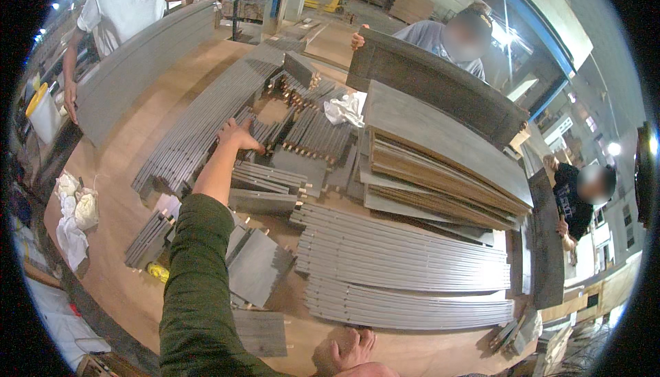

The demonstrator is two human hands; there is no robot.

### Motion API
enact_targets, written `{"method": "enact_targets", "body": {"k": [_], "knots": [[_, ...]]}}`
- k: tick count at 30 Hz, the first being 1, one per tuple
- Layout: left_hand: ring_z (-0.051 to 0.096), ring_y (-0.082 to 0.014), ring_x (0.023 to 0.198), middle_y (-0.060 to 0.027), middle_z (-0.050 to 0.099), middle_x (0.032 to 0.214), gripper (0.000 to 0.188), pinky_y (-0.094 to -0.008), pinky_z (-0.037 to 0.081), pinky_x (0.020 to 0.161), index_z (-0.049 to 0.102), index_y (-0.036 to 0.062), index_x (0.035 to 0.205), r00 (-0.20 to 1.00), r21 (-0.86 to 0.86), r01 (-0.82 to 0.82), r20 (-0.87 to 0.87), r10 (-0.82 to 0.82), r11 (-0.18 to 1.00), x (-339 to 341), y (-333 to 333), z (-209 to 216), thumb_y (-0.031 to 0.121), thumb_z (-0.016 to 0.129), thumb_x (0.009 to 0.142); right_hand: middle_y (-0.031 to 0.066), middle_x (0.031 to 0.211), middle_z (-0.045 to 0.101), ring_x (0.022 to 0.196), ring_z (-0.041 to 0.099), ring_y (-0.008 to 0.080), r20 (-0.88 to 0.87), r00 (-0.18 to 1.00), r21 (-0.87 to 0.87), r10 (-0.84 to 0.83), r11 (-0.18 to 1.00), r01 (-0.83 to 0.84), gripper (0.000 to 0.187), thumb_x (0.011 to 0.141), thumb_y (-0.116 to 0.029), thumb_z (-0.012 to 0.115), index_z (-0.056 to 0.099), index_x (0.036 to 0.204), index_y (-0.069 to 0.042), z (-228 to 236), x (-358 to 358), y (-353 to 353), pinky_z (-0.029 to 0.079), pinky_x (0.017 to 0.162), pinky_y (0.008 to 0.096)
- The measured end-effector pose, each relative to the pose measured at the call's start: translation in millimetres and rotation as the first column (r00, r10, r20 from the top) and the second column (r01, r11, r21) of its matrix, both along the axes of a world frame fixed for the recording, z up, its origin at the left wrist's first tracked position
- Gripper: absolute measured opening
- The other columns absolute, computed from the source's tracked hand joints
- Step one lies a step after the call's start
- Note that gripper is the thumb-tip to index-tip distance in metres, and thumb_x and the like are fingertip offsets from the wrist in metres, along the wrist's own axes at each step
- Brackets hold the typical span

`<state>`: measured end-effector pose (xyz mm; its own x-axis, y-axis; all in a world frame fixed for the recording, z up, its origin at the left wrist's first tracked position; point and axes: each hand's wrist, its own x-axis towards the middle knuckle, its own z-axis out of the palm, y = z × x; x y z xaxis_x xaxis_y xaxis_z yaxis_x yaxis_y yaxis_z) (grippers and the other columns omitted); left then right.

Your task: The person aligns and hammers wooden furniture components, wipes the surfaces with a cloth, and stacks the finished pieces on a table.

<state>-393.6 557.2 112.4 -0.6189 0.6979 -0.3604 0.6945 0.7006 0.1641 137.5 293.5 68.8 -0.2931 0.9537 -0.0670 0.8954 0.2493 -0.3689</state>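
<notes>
My left arm, in a dark green sleeve, stretches across the table. My left hand [237,136] lies spread over a small bundle of short grey slats [273,131], thumb apart from the fingers; its fingertips are partly hidden. Left of it runs a long row of grey slats [199,119] set side by side. More short slats with wooden pegs at their ends [317,133] lie to its right. At the front edge my right hand [354,349] rests on the tabletop [419,342], fingers apart and holding nothing, just below two rows of long grey slats [405,301].
A stack of grey boards [447,150] stands right of centre. Three people handle large panels: a grey one [144,67] far left, a dark one [433,78] behind the stack, another [548,253] at right. Crumpled white cloths [344,109] and a yellow roll [158,271] lie about.
</notes>
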Motion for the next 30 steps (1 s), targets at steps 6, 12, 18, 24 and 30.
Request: {"method": "enact_targets", "body": {"k": [6,12,18,24,30], "knots": [[0.01,-0.0454,0.138,-0.0221,0.003,0.153,0.116,-0.0632,0.021,0.104,0.005,0.03,0.149,0.997,0.035,-0.062,0.039,0.06,0.997,5.1,0.4,-6.0,0.059,0.074,0.06,0.0226,0.123,0.035,0.122,0.029,0.0441,-0.02,1.0,0.047,-0.006,0.999,0.007,0.063,0.065,-0.038,0.071,0.051,0.118,-0.011,-28.5,14.6,-5.6,0.02,0.106,0.0568],[0.014,-0.0482,0.136,-0.0236,0.003,0.153,0.115,-0.0666,0.018,0.103,0.003,0.0313,0.149,0.999,0.045,-0.021,0.039,0.019,0.999,15.6,0.7,7.5,0.053,0.074,0.062,0.0217,0.121,0.038,0.122,0.03,0.0422,-0.055,0.998,0.117,-0.016,0.993,0.022,0.06,0.065,-0.038,0.071,0.053,0.116,-0.011,-34.8,17.3,-1.6,0.02,0.106,0.0567],[0.011,-0.048,0.138,-0.0232,-0.001,0.153,0.125,-0.0678,0.017,0.103,0.005,0.0313,0.149,0.999,-0.065,0.011,0.053,-0.008,0.998,-3.3,-15.2,20.6,0.043,0.076,0.047,0.0209,0.12,0.04,0.121,0.032,0.0405,-0.103,0.995,0.138,0.007,0.99,0.007,0.058,0.065,-0.038,0.071,0.054,0.114,-0.011,-45.6,20.6,0.2,0.02,0.106,0.0566],[0.01,-0.0476,0.138,-0.0207,-0.001,0.154,0.124,-0.0679,0.021,0.102,0.006,0.0344,0.149,0.995,0.009,-0.045,0.084,0.044,0.999,-0.6,-17.4,-2.0,0.041,0.076,0.047,0.0212,0.119,0.042,0.119,0.036,0.042,-0.058,0.998,0.099,0.024,0.995,-0.018,0.062,0.068,-0.044,0.068,0.052,0.117,-0.008,-36.0,20.9,-1.2,0.02,0.106,0.0588],[0.015,-0.0453,0.138,-0.0239,0.001,0.153,0.126,-0.0642,0.021,0.104,0.006,0.0314,0.149,0.996,-0.033,-0.017,0.086,0.02,0.999,13.7,-15.2,15.2,0.042,0.077,0.046,0.0216,0.118,0.042,0.118,0.037,0.0419,0.011,1.0,0.113,0.025,0.993,-0.026,0.061,0.071,-0.045,0.066,0.051,0.118,-0.008,-38.2,24.3,-1.3,0.02,0.106,0.058]]}}
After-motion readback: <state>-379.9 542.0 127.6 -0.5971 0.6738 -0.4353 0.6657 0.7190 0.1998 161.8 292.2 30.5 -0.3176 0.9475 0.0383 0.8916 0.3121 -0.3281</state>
